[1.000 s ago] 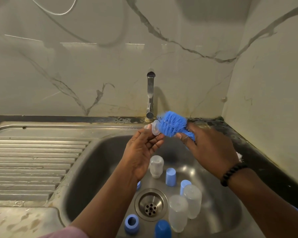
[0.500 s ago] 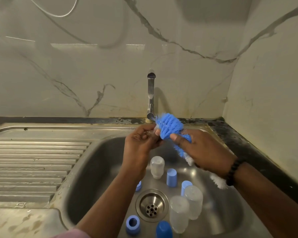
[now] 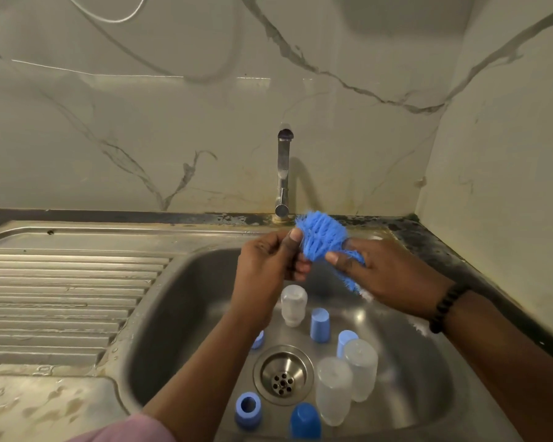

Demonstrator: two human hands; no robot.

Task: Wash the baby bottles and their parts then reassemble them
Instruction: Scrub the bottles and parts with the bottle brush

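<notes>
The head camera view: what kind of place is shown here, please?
Most likely a home kitchen sink area: a steel sink with a ribbed draining board, a tap against a marble-look wall, and clear bottles standing in the basin.

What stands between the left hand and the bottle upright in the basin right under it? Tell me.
Nothing visible does. The left hand is above the clear bottle with only open air between them, though its fingers are curled, seemingly round a small part I cannot make out, against the blue brush.
</notes>
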